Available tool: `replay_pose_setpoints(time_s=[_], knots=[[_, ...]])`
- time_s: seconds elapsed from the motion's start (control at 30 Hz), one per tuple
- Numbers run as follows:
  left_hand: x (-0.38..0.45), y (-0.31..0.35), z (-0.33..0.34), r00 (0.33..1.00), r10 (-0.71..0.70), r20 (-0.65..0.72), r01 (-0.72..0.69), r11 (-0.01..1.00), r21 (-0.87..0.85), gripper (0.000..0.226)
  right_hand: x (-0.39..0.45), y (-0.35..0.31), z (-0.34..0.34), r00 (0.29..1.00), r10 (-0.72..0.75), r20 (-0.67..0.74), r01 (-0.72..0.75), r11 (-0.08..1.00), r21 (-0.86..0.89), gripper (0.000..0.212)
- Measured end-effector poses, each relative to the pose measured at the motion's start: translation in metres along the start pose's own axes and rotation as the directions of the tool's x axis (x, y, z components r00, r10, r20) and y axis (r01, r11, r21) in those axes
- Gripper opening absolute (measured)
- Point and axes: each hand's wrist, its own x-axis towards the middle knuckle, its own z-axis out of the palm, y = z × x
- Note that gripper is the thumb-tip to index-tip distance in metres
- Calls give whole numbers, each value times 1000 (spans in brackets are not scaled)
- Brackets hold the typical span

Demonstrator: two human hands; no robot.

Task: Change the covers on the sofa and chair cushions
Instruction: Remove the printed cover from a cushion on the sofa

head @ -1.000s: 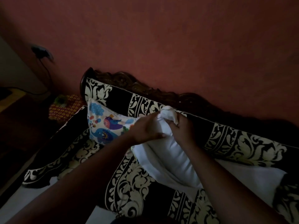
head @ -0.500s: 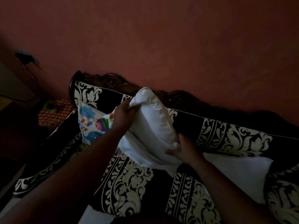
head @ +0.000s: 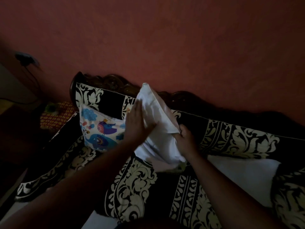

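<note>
Left hand (head: 134, 124): motion-blurred; covers part of the white cushion (head: 158, 129) and a corner of the bird-print cushion (head: 99, 129).
Right hand (head: 186, 138): fingertips hidden behind the white cushion's edge.
Both forearms: cut off by the bottom edge.
Sofa (head: 239, 139): right end runs out of frame.
Wall socket (head: 24, 59): dim, blurred.

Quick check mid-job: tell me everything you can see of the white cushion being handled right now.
The white cushion is plain, soft-looking fabric with a seamed edge running to its top corner. It is held tilted above the patterned sofa seat, top corner toward the carved backrest. The left hand lies flat against its left face with straight fingers; the right hand grips its lower right edge. Its bottom end looks loose and bunched.
</note>
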Motion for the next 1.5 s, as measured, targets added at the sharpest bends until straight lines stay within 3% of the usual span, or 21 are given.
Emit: replay_pose_setpoints(time_s=[0.07,0.17,0.23,0.3,0.4,0.47,0.53,0.6,0.63,0.77,0.9,1.0,1.13,1.33,1.43,1.5], knots=[[-45,2,23,985,39,167,-49,997,58,120,5,-8,5,999,15,-36,-14,999,48,9],[-95,3,53,955,-73,287,69,997,26,120,9,-16,6,995,56,-85,-45,991,127,2],[-109,-4,63,925,-127,359,92,989,112,123,11,-20,2,992,83,-98,-68,987,147,24],[-118,-11,63,910,-74,408,-32,969,246,117,13,-21,-1,989,117,-92,-100,980,171,30],[-122,-23,57,888,-33,458,-162,910,380,105,12,-28,-1,986,152,-65,-134,967,218,19],[-120,-27,48,893,-3,449,-207,885,418,101,13,-32,-1,985,156,-72,-136,963,231,15],[-120,-30,44,908,204,365,-337,874,350,85,14,-35,-3,982,159,-100,-131,961,242,18],[-125,-34,49,842,475,256,-535,797,281,58,17,-35,-4,970,201,-134,-160,951,266,19],[-128,-31,51,811,530,249,-583,768,265,51,18,-34,-4,964,222,-146,-176,946,273,17],[-125,-15,54,820,519,240,-571,768,291,38,18,-36,9,949,288,-132,-253,940,229,14],[-120,-6,54,702,621,349,-710,645,283,29,20,-46,23,953,296,-61,-295,955,27,50],[-121,2,59,633,615,470,-765,587,263,30,19,-52,32,957,289,4,-288,956,-56,43],[-121,8,58,577,648,497,-815,501,292,22,19,-50,35,945,319,-68,-320,947,-6,47],[-130,-22,69,483,540,689,-866,414,281,30,30,-26,28,923,381,-56,-361,906,221,49],[-137,-39,71,490,329,807,-854,366,369,15,14,-46,27,911,412,-24,-377,854,358,30],[-143,-57,73,521,179,835,-825,354,439,21,8,-46,26,905,425,-21,-377,824,424,14]])
